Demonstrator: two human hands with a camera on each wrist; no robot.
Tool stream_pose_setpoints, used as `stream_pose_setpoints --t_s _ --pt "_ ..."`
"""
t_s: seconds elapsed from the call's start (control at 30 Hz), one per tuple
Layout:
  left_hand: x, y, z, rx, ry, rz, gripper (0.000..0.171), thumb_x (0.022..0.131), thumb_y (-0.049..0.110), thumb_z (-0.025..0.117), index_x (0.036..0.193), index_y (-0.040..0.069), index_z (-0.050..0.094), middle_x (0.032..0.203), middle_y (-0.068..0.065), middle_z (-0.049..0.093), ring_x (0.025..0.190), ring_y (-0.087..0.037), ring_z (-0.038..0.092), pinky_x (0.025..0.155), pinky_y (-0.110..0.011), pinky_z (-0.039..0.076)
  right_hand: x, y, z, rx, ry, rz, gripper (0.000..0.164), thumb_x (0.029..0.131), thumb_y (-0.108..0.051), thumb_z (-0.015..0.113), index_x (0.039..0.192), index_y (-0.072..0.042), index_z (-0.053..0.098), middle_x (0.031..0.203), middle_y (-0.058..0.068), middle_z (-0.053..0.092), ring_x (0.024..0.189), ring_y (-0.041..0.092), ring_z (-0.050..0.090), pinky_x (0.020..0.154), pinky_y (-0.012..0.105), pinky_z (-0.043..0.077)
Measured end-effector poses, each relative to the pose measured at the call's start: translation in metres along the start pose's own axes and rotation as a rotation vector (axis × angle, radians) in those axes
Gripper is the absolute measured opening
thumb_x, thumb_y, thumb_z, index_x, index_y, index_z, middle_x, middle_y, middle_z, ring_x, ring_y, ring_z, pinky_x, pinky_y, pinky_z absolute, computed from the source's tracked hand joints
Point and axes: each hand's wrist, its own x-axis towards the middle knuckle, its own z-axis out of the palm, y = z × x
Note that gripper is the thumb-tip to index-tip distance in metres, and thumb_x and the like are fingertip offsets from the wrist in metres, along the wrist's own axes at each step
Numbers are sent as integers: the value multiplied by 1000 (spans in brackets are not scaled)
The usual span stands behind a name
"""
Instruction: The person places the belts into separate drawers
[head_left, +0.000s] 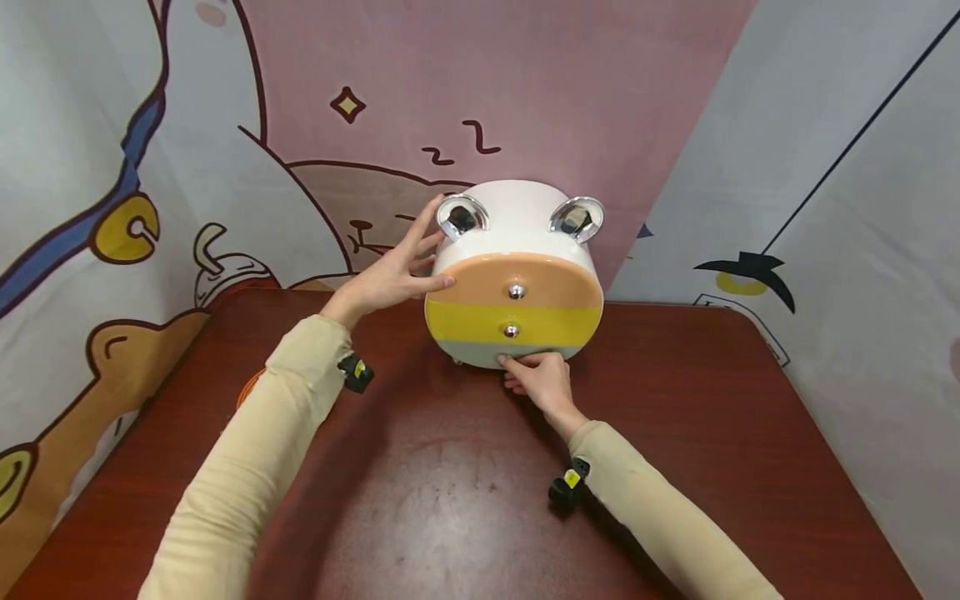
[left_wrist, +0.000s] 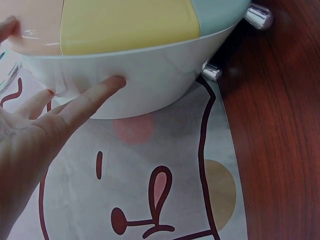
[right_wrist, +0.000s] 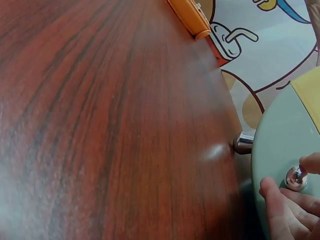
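A small rounded drawer cabinet (head_left: 525, 233) with two shiny ear-like pieces stands at the back of the table. Its front has an orange drawer (head_left: 480, 283), a yellow drawer (head_left: 465, 323) and a pale green drawer (head_left: 468, 352), from top to bottom. My left hand (head_left: 393, 271) steadies the cabinet's left side with spread fingers, the thumb at the front edge. In the left wrist view, a fingertip (left_wrist: 117, 81) presses the white side wall. Low at the front, my right hand (head_left: 546, 382) pinches the silver knob (right_wrist: 296, 178) of the green drawer.
The cabinet stands on short silver legs (right_wrist: 244, 143) on the dark red-brown table (head_left: 450, 500). An orange cylindrical item (right_wrist: 190, 17) lies near the table's left edge, mostly behind my left sleeve in the head view. A printed cartoon cloth (head_left: 495, 83) hangs behind the table.
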Motion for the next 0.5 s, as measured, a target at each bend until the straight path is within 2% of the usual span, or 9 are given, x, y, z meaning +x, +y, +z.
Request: stream_pose_setpoints --t_s 0.1,0.23,0.3,0.4,0.5 --pt "1 -1 -1 1 -5 15 103 89 19 72 147 56 -5 159 -8 8 142 -33 21 102 -55 36 0 -1 1 -10 15 1 28 82 -23 79 86 4 76 69 12 70 63 25 70 59 37 57" --pt "-1 3 0 -17 -16 15 104 90 14 70 151 47 -8 159 -12 6 142 -37 18 102 -57 34 0 -1 2 -28 35 -2 28 81 -24 80 84 4 76 68 13 70 64 27 70 60 39 57" --pt "-4 10 0 -20 -22 9 104 90 11 69 152 42 -9 159 -15 5 142 -39 17 101 -58 36 -1 -2 1 -32 43 -2 28 81 -24 80 83 3 76 67 13 70 64 28 70 60 39 57" --pt "-7 19 1 -16 -30 9 104 91 8 67 154 36 -10 159 -17 5 142 -40 16 103 -58 32 -1 -3 2 -40 57 -4 27 80 -24 80 83 2 77 67 13 70 63 28 70 60 39 57" --pt "-7 19 1 -11 -31 15 103 91 8 67 154 35 -10 159 -16 5 142 -39 17 105 -57 30 -2 -3 2 -61 72 -12 27 80 -26 80 82 1 77 67 13 70 63 27 70 59 37 57"
